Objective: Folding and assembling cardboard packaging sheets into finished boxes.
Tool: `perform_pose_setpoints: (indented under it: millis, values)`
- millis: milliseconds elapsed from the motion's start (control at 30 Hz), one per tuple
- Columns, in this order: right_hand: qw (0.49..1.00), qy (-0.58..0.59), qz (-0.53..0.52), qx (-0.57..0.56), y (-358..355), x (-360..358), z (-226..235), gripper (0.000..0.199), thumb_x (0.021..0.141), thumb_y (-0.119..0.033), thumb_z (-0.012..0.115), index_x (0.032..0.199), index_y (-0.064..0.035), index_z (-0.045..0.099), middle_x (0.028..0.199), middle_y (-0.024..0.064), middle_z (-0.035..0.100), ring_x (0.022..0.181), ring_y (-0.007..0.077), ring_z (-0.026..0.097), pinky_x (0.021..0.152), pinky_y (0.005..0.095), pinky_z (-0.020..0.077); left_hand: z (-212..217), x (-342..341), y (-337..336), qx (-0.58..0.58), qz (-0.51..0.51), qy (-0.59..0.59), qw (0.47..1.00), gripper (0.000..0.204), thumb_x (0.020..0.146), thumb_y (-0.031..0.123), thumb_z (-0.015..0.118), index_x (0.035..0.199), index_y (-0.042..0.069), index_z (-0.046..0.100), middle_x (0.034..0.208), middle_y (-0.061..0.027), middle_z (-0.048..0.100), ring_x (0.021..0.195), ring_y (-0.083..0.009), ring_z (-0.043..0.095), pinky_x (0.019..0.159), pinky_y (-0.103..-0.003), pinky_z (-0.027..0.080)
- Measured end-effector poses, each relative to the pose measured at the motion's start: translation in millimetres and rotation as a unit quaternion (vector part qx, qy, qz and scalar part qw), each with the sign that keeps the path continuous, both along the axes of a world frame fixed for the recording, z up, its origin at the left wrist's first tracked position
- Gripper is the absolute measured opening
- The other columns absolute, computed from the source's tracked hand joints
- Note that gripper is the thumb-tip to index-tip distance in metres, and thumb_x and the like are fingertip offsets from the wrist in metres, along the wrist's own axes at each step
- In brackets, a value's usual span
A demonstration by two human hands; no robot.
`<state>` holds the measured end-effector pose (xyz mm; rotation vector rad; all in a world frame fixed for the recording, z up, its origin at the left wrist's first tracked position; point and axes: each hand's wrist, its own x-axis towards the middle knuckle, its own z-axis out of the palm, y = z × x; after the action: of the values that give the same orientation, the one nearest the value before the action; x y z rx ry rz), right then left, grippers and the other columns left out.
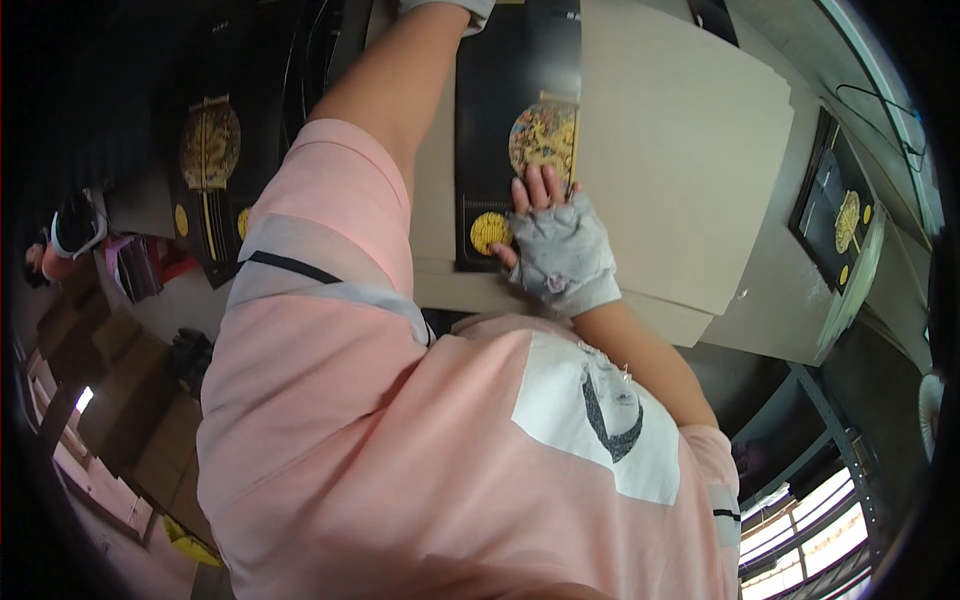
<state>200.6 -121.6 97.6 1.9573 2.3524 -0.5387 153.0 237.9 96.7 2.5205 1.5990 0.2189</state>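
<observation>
A black printed sheet [487, 130] with a gold and coloured round picture and a yellow disc lies on a stack of grey boards [680, 130]. My right hand [562, 245], in a grey fingerless glove, rests flat on the sheet's right side, its bare fingers stretched over the round picture and the thumb beside the yellow disc. My left arm reaches far forward along the sheet's left side. Only the gloved wrist part of my left hand [452, 8] shows at the top edge, near the sheet's far end; its fingers are out of the picture.
More black printed sheets [208, 90] lie at the left. At the right is a stack with a black printed piece [840, 210] on top. Below the table's right side stands a metal rack [825, 410]. Another person [68, 235] is at the far left, near brown cartons [95, 345].
</observation>
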Motion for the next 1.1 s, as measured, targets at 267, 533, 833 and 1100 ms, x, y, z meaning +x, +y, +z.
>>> perform_pose_setpoints:
  millis: [267,533,833,1100]
  values:
    - [0.999,-0.020,0.002,0.049,-5,-3,-6,0.078,0.097,-0.055,0.048,0.154,-0.0006,0.045,0.165,0.0230,0.034,0.154,0.0381,0.031,0.120,0.0592,0.0293,-16,-59,-134,0.096,-0.014,-0.010,0.995,0.076,0.103,0.045,0.047,0.158,-0.006,0.031,0.165,-0.0273,0.031,0.155,-0.0392,0.027,0.127,-0.049,0.022]
    - [0.995,-0.034,0.027,0.088,-6,-3,-9,0.075,0.095,-0.048,0.047,0.152,0.0000,0.046,0.163,0.0243,0.037,0.153,0.0382,0.035,0.120,0.0583,0.0312,-16,-144,-322,0.006,0.008,0.088,0.996,0.082,0.101,0.048,0.054,0.159,-0.004,0.028,0.167,-0.0261,0.026,0.156,-0.0422,0.024,0.124,-0.055,0.024]
    - [0.993,-0.048,-0.026,0.107,-17,-6,-7,0.074,0.097,-0.049,0.046,0.153,-0.0009,0.045,0.164,0.0232,0.037,0.152,0.0375,0.036,0.121,0.0551,0.0292,0,-151,-349,-0.085,0.026,-0.096,0.991,0.082,0.098,0.035,0.062,0.159,-0.007,0.026,0.145,-0.0312,0.054,0.132,-0.0480,0.053,0.111,-0.050,0.043]
    - [0.982,0.063,-0.175,0.031,-93,65,10,0.063,0.100,-0.046,0.051,0.143,0.0009,0.056,0.155,0.0220,0.048,0.148,0.0370,0.041,0.123,0.0472,0.0302,3,-91,-260,-0.115,0.214,-0.113,0.964,0.102,0.090,0.039,0.070,0.163,-0.004,0.012,0.133,-0.0295,0.061,0.121,-0.0439,0.062,0.103,-0.050,0.051]
